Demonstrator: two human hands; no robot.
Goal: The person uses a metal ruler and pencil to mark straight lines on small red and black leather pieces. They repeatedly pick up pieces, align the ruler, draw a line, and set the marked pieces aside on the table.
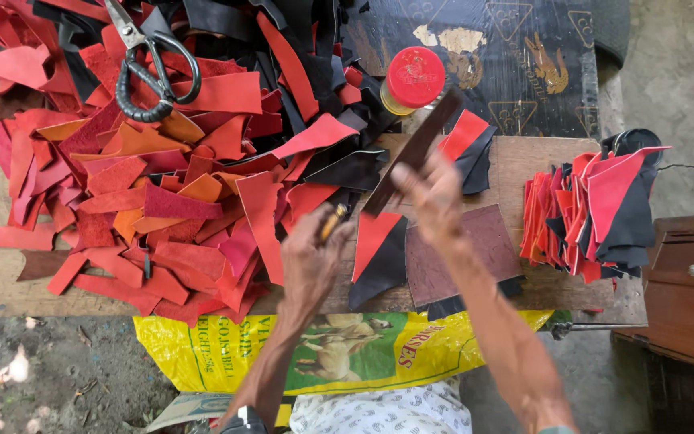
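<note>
The right hand (435, 197) is closed on the near end of a long dark strip (415, 153), probably a strop or leather offcut, which slants up and away toward the red-lidded jar (414, 79); the left hand (311, 257) has its fingers wrapped together round a small yellowish-handled tool (332, 223), seemingly a knife, whose tip meets the lower end of that strip. Just under both hands, on the wooden bench (524, 161), lies a red-and-black leather piece (379, 253) beside a square brown leather pad (463, 253). The main hazard, as I judge it, is the blade sliding off the narrow strip toward the right thumb or fingers, since the strip is held in the air with nothing bracing it; a slip downward could also nick the red-and-black piece below. The jar stands just beyond the strip's far end, so a wide stroke might knock it over. The heap of red and orange leather scraps (146, 185) crowds the left hand and could catch the elbow or the tool, and the big scissors (150, 68) lie loose on top of the heap. Hard to make out: the blade itself is hidden by the fingers and the strip, so its edge direction is unclear; the jar's contents are unseen; the sorted stack of red and black cut pieces (588, 213) at the right hides what lies beneath it
</note>
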